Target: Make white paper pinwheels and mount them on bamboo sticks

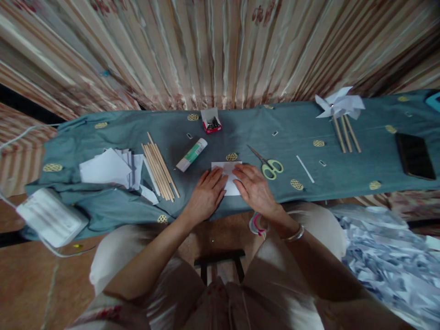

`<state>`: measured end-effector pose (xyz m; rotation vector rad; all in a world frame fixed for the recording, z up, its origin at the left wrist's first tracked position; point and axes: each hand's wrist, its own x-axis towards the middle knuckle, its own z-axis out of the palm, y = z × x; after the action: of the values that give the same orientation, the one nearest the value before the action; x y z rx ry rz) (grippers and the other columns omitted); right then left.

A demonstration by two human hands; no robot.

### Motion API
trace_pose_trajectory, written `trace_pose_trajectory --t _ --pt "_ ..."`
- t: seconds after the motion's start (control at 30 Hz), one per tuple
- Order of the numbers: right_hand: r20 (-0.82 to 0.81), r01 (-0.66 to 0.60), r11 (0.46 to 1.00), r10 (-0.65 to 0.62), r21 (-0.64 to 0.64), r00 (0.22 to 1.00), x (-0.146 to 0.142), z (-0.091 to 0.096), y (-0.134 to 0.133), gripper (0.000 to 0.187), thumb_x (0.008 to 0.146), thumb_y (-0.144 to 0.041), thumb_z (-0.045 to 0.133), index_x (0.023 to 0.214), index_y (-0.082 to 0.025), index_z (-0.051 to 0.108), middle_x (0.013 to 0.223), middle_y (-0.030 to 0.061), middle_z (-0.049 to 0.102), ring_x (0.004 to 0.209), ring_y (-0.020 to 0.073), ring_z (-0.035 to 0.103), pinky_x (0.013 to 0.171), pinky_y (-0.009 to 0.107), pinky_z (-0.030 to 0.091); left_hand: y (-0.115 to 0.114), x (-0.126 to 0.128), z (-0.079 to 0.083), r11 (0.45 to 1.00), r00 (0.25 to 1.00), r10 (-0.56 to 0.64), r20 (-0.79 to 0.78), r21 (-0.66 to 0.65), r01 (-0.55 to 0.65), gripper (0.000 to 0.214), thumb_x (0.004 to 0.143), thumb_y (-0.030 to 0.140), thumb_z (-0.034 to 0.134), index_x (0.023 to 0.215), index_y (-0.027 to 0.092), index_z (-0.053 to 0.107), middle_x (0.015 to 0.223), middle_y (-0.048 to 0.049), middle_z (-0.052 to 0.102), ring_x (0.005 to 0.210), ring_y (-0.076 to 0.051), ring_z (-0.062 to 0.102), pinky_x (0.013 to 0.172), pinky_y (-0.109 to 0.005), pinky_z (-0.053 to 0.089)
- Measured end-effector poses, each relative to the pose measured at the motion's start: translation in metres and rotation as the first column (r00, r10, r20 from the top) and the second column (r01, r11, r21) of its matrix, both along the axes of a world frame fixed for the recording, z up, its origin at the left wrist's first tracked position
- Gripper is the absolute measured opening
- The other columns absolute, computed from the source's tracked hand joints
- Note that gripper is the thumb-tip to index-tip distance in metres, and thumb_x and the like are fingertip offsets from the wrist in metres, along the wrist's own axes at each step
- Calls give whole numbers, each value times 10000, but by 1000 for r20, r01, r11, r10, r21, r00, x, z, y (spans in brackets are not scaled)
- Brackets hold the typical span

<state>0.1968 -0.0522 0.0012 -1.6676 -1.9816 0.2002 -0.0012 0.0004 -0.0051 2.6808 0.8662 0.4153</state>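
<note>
A small sheet of white paper [233,188] lies flat on the cloth in front of me. On its left side rests my left hand [208,190], fingers stretched out and lying on the paper. My right hand [254,185] presses on the paper's right side, its fingers also extended and flat. Just right of it are scissors [270,166] with light green handles. Up and to the left of the paper lies a glue stick [191,155] with a white and green label. Beyond it stands an open red box [212,123] of small dark metal pieces.
Wooden sticks [160,172] and a pile of white paper pieces [106,168] lie left. Paper pinwheels [340,104] on sticks, a thin paper strip [305,169] and a phone [415,156] are right. A white box with a cable [51,217] sits at the left edge.
</note>
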Motion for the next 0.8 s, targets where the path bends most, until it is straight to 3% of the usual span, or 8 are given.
trace_pose_trajectory --t 0.1,0.33,0.47,0.57,0.67,0.8 --pt "35 -25 999 26 -26 999 -1 -1 -1 355 1013 -264 434 1267 -175 665 1340 131 659 1250 293 566 1079 496 482 0 0 -1 1000 1000 -2 9 -4 2 383 1006 227 448 1365 187 574 1513 -176 491 1457 -318 407 1164 -578 377" --pt "141 113 994 -111 -9 984 5 -1 6 388 1013 -262 420 1278 -94 649 1334 174 657 1219 315 581 1051 500 473 -1 0 -6 1000 999 -10 44 6 10 361 1002 220 460 1333 184 602 1504 -184 492 1443 -325 422 1160 -589 374" --pt "139 110 994 -109 0 984 7 -2 9 374 1006 -253 424 1248 -104 666 1315 171 668 1198 321 584 1015 501 484 6 -8 3 999 989 -12 149 33 8 336 1011 263 465 1304 190 610 1414 -152 582 1400 -294 472 1148 -543 407" --pt "131 97 995 -97 8 987 8 -3 10 365 998 -253 428 1226 -113 677 1298 170 676 1177 327 588 1004 513 484 24 -22 16 984 965 138 223 81 -160 388 997 293 496 1373 205 543 1390 -129 600 1378 -283 477 1150 -514 402" --pt "115 87 996 -89 19 989 10 -4 11 368 992 -258 432 1208 -98 683 1278 180 683 1158 336 594 1000 528 488 47 -37 22 911 908 367 203 122 -395 446 949 354 566 1359 180 546 1336 -146 613 1305 -320 514 1137 -520 394" --pt "58 88 995 -91 44 994 11 -4 14 361 987 -283 448 1204 -116 684 1263 170 691 1150 326 602 1016 531 494 71 -47 17 868 870 490 55 65 -492 347 889 368 619 1145 139 673 1078 -153 682 1057 -335 630 972 -481 503"
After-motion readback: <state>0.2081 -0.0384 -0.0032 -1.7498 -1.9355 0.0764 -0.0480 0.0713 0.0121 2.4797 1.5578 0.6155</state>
